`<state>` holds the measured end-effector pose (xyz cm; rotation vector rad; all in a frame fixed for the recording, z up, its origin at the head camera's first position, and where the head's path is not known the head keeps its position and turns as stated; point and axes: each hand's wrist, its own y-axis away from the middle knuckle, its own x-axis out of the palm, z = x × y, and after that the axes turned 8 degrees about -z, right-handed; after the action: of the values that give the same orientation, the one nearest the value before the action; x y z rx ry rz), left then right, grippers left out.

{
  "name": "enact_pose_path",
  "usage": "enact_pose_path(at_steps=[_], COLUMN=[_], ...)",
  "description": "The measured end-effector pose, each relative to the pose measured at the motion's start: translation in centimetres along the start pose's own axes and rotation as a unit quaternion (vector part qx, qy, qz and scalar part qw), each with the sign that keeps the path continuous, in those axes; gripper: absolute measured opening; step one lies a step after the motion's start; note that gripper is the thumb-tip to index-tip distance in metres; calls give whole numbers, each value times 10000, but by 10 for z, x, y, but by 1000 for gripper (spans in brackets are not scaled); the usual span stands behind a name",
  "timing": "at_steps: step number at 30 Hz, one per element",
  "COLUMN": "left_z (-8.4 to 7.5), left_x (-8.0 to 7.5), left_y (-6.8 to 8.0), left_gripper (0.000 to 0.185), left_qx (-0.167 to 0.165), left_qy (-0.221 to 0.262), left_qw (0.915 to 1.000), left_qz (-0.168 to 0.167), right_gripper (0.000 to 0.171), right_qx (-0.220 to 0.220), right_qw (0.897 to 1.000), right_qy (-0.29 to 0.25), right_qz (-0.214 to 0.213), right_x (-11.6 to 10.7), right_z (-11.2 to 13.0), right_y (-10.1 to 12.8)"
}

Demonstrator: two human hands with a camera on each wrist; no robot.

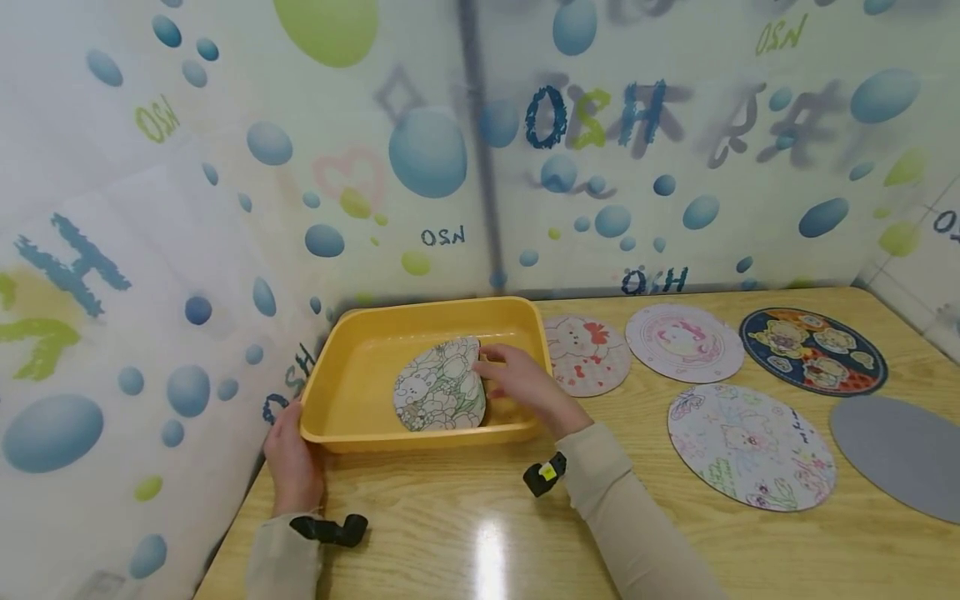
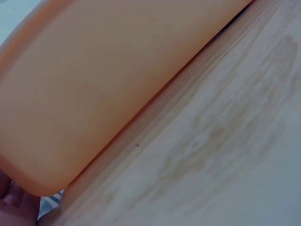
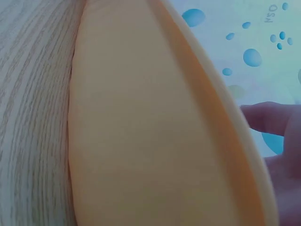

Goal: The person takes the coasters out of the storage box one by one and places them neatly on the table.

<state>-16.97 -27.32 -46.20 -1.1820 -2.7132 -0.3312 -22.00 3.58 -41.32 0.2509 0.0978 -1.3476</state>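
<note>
Head view shows the yellow tray (image 1: 352,392) on the wooden worktop (image 1: 465,533), against the bubble-printed wall. Inside the tray, the right hand (image 1: 521,383) pinches the edge of a round flower-drawing card (image 1: 441,387), which leans tilted. The left hand (image 1: 292,462) holds the tray's near left corner. Five more round cards lie right of the tray.

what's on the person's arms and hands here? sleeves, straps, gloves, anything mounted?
Both hands are bare, no gloves. Left hand and right hand come out of light beige long sleeves. Each wrist carries a small black camera unit: the left one is an elongated black block, the right one is black with a small yellow-green mark. No cables, rings or watches show.
</note>
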Motion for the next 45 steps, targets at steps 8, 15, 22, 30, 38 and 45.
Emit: enact_pose_path(at_steps=[8,15,22,30,38,45], left_z=[-1,-1,0,0,-1,-1], left_x=[0,0,1,1,0,1], left_y=[-1,1,0,0,1,1], left_gripper=[41,41,41,41,41,46], left_qx=[152,117,119,100,65,51], left_qy=[-108,-134,-193,-114,-34,-132], left_qw=[9998,9998,9997,9999,9999,9999], left_qz=[-2,23,13,-20,-108,-52], right_gripper=[51,37,51,57,48,48], right_qx=[1,-439,-620,-1073,-655,-381], right_qw=[9984,9889,9717,9514,9909,9993], right_qy=[556,1420,2279,2885,1168,36], right_qz=[-32,50,41,68,142,31], right_x=[3,7,10,13,11,6], right_z=[0,-7,-6,-7,-6,-2], right_y=[-1,-3,0,2,1,0])
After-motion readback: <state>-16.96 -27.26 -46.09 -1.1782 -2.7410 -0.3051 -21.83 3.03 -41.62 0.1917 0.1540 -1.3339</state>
